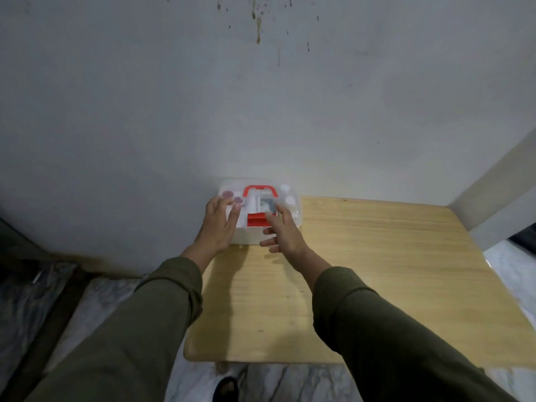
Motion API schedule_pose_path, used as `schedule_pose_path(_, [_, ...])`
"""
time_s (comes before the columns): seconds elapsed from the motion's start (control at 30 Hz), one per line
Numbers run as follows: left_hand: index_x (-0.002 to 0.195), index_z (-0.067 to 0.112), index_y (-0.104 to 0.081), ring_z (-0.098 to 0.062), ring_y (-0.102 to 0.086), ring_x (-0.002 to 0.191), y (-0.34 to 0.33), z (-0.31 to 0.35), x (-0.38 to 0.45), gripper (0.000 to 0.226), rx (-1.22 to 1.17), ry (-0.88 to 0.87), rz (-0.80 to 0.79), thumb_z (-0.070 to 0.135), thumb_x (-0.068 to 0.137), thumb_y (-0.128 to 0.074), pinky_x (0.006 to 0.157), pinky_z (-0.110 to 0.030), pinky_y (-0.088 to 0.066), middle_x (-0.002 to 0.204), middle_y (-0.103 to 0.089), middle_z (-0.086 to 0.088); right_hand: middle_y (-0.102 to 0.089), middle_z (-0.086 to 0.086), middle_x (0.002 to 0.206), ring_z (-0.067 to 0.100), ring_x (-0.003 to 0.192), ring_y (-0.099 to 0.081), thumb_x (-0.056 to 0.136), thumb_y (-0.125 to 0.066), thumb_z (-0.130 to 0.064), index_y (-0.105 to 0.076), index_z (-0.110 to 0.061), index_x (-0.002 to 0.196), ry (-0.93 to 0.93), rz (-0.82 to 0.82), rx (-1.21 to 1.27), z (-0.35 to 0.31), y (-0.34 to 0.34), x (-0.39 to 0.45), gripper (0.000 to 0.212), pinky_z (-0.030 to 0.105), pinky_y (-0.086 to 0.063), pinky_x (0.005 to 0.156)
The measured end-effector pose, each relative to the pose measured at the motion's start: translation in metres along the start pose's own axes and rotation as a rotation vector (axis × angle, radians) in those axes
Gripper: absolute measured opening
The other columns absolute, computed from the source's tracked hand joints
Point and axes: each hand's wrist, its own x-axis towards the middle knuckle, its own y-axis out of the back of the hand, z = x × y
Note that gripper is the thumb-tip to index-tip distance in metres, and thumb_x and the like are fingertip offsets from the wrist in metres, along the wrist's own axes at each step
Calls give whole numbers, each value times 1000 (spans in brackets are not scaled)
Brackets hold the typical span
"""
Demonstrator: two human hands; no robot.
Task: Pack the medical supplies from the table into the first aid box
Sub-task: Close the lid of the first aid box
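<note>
Nearest the camera, my two olive sleeves reach out over the wooden worktop (377, 271). Farther on, my left hand (219, 224) lies with straight fingers on the lid of the first aid box (291, 211), while my right hand (282, 230), fingers loosely spread and gripping nothing, rests at the red latch (255, 220). Box position: far left corner of the worktop, close to the wall, lid down, contents visible through it. Long axis left to right; latch side faces me, red handle (259, 190) lying flat on top. Risk, as I judge it: uneven pressing could push the box off the near left edge.
</note>
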Motion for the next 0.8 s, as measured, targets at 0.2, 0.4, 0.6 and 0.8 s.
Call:
schedule_pose_path(0.2, [141, 17, -31, -24, -30, 137, -3, 0, -2, 49, 89, 47, -1, 40, 98, -35, 106, -32, -33, 153, -18, -8, -64, 3, 89, 15, 76, -59, 96, -46, -34, -63, -13, 104, 239, 283, -423, -1, 6, 4, 28, 34, -54, 73])
schedule_pose_path(0.4, [139, 16, -33, -25, -31, 137, -2, -5, -1, 48, 120, 18, 13, 36, 97, -43, 107, -36, -34, 151, -22, -9, -60, 9, 97, 21, 83, -58, 92, -50, -38, -70, -2, 80, 242, 321, -693, 4, 4, 13, 42, 34, -52, 70])
schedule_pose_path(0.6, [138, 26, -33, -26, -33, 136, 1, -12, 6, 65, 190, -22, -16, 37, 84, -67, 107, -47, -39, 151, -25, -3, -46, 6, 132, 25, 124, -40, 81, -65, -45, -52, -21, 119, 347, 361, -920, 9, 2, 11, 47, 40, -39, 100])
schedule_pose_path(0.8, [146, 34, -17, -29, -15, 145, -4, -20, 16, 82, 267, 15, -117, 39, 82, -68, 114, -49, -27, 159, -1, 0, -10, 11, 157, 38, 145, -3, 78, -68, -47, -19, -33, 144, 211, 272, -996, 15, -1, 26, 83, 59, -22, 112])
